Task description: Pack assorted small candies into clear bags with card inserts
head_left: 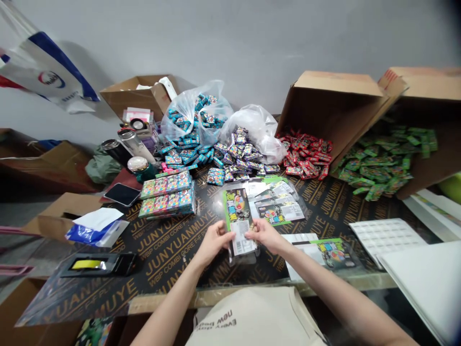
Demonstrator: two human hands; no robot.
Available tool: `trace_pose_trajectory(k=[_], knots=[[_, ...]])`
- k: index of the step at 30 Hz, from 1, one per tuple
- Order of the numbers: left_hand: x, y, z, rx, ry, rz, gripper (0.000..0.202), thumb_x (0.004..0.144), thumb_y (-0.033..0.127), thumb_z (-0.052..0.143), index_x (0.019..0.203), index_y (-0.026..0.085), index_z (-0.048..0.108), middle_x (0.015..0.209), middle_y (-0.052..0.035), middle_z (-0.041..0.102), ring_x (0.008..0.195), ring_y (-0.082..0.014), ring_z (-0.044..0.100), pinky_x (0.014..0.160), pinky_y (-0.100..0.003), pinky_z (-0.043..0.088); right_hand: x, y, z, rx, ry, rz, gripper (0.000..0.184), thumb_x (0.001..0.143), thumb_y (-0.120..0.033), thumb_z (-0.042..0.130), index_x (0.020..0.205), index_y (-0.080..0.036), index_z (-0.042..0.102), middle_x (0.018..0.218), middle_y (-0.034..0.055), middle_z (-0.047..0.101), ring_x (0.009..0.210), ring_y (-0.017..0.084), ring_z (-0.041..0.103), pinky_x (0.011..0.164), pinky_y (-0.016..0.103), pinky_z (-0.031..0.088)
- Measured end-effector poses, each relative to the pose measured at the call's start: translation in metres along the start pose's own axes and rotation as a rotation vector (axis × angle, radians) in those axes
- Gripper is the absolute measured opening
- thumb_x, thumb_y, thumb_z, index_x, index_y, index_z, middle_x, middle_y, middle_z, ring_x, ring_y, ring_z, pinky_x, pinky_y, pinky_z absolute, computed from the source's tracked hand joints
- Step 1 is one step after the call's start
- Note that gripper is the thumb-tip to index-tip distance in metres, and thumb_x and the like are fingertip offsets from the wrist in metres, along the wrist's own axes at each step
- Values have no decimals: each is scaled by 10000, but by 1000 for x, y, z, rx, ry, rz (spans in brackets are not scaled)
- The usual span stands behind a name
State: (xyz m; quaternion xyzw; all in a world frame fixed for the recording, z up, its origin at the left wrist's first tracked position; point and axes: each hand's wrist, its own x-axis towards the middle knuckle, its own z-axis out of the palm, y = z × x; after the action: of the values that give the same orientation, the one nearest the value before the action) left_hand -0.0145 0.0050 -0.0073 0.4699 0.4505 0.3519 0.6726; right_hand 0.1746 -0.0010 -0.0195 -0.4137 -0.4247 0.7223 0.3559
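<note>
My left hand [214,242] and my right hand [264,235] both pinch the edges of a clear plastic sleeve [244,252]. It stands upright between them and holds a green-edged printed card [237,211] with a white barcode label on its lower part. Just beyond my hands lies a spread of similar cards in clear plastic [273,202]. Another green-edged card [336,253] lies to the right of my right hand. A stack of colourful boxes [167,197] sits to the left, beyond my left hand.
Loose piles of blue [183,154], dark [239,154], red [306,156] and green [378,161] candy packets cover the far side of the printed plywood table [173,254]. Open cardboard boxes [334,113] stand behind them. Bottles [135,146] stand at the back left, and white sheets [421,274] lie at right.
</note>
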Motion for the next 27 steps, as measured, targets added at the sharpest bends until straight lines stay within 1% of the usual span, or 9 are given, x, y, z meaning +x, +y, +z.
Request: trace_pose_trajectory(k=[3, 6, 8, 12, 16, 19, 22, 25, 27], knots=[[-4, -10, 5, -52, -96, -69, 450, 631, 353, 701, 1004, 133, 576, 775, -52, 651, 665, -189, 624, 531, -254, 485, 3, -5, -9, -61, 50, -41, 461, 586, -355, 737, 968, -154, 575, 702, -1, 647, 571, 123, 579, 568, 250, 477], [-2, -16, 11, -57, -163, -72, 462, 571, 288, 748, 978, 121, 608, 773, -55, 658, 692, -184, 623, 604, -267, 490, 9, -13, -13, -65, 280, -220, 392, 638, -357, 695, 961, -176, 566, 784, 0, 647, 658, 130, 581, 628, 248, 473], [3, -14, 17, -120, -96, -5, 502, 577, 270, 748, 1035, 135, 593, 823, -55, 663, 749, -177, 623, 690, -277, 485, 12, -16, -9, -90, 372, -289, 325, 656, -369, 678, 894, -170, 583, 775, 4, 641, 681, 139, 577, 649, 251, 463], [11, -4, 32, -293, 199, 138, 463, 693, 320, 661, 1110, 152, 552, 887, -57, 666, 754, -148, 614, 726, -261, 465, 13, -15, 5, -102, 347, -269, 328, 722, -429, 605, 954, -197, 601, 830, 16, 652, 766, 167, 587, 701, 278, 456], [8, -1, 50, -405, 222, 146, 383, 666, 296, 690, 1011, 146, 615, 941, -54, 673, 811, -161, 613, 766, -265, 456, 14, -16, 14, 92, 541, -296, 321, 801, -444, 462, 855, -184, 643, 767, 43, 665, 764, 188, 608, 742, 317, 452], [4, 0, 58, -580, 280, 113, 318, 712, 350, 643, 950, 139, 647, 900, -54, 687, 835, -169, 618, 803, -294, 455, 13, -20, 16, 243, 506, -287, 179, 723, -326, 558, 780, -176, 638, 685, 29, 661, 666, 188, 619, 720, 334, 460], [6, 6, 56, -674, 326, -15, 248, 692, 330, 659, 809, 112, 674, 786, -55, 696, 774, -166, 630, 792, -300, 465, 10, -24, 17, 387, 481, -273, 168, 686, -311, 594, 794, -185, 622, 741, 23, 672, 733, 191, 632, 725, 322, 465], [11, 12, 46, -684, 284, -143, 208, 667, 285, 672, 779, 109, 675, 764, -58, 696, 725, -164, 636, 745, -297, 481, 6, -25, 15, 427, 471, -271, 223, 687, -328, 585, 857, -186, 610, 822, 38, 679, 824, 200, 626, 742, 320, 466], [14, 16, 41, -658, 216, -197, 197, 646, 219, 673, 811, 113, 675, 802, -68, 697, 724, -164, 637, 718, -288, 485, 5, -25, 12, 431, 437, -204, 234, 644, -254, 594, 868, -186, 600, 810, 36, 683, 780, 193, 630, 718, 317, 470]])
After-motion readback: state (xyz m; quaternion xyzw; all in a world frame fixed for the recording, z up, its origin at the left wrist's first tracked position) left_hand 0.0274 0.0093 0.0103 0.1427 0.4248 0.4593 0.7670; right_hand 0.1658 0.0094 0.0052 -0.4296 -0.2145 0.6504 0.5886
